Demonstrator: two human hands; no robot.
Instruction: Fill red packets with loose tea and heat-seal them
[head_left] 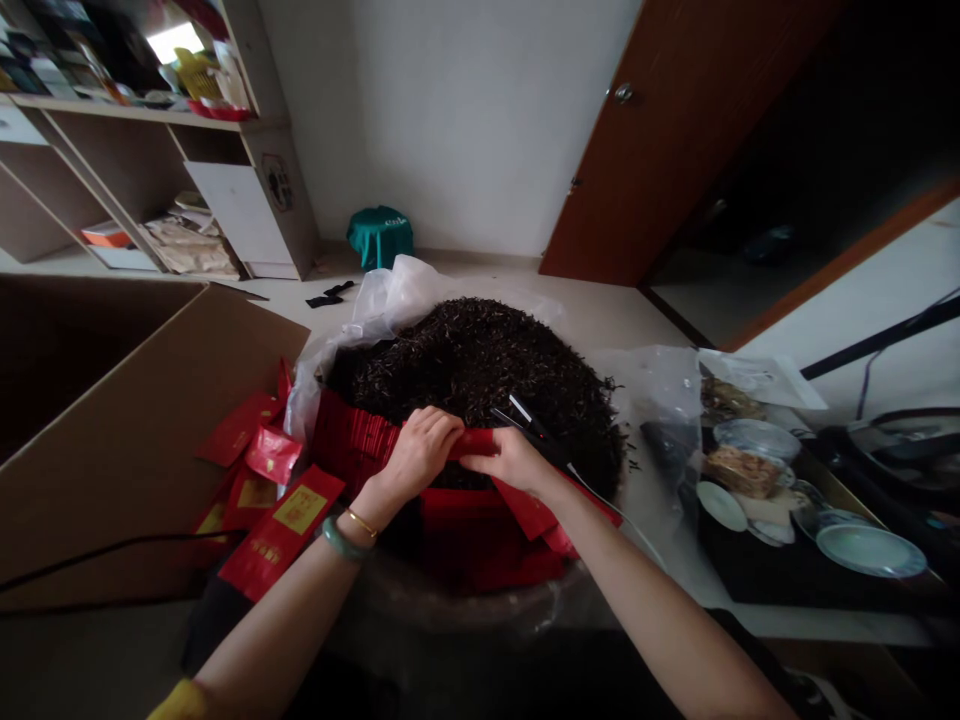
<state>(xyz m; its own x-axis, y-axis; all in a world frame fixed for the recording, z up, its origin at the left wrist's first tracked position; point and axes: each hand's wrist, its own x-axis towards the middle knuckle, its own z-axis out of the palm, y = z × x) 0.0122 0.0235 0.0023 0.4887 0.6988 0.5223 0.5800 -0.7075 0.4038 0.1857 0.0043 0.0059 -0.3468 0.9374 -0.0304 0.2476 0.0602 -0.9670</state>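
Note:
Between my two hands is a small red packet [475, 442], held over the near side of a heap of dark loose tea leaves [495, 350]. My left hand [424, 452] is closed on the packet's left end, and my right hand [517, 462] grips its right end with thumb and fingers. The heap lies in a large container lined with clear plastic [304, 400]. A row of red packets [351, 437] stands left of my left hand. More red packets [487, 545] lie below my hands, partly in shadow. Just beyond my right hand rests a dark and white object [523, 412] with a cable.
At left stands an open cardboard box [172, 400], with loose red packets [279, 520] beside it. On the right, a dark tray [750, 590] bears a clear tub [750, 460] and several dishes. A green-covered bin [380, 238] sits by the wall, near a brown door [660, 140].

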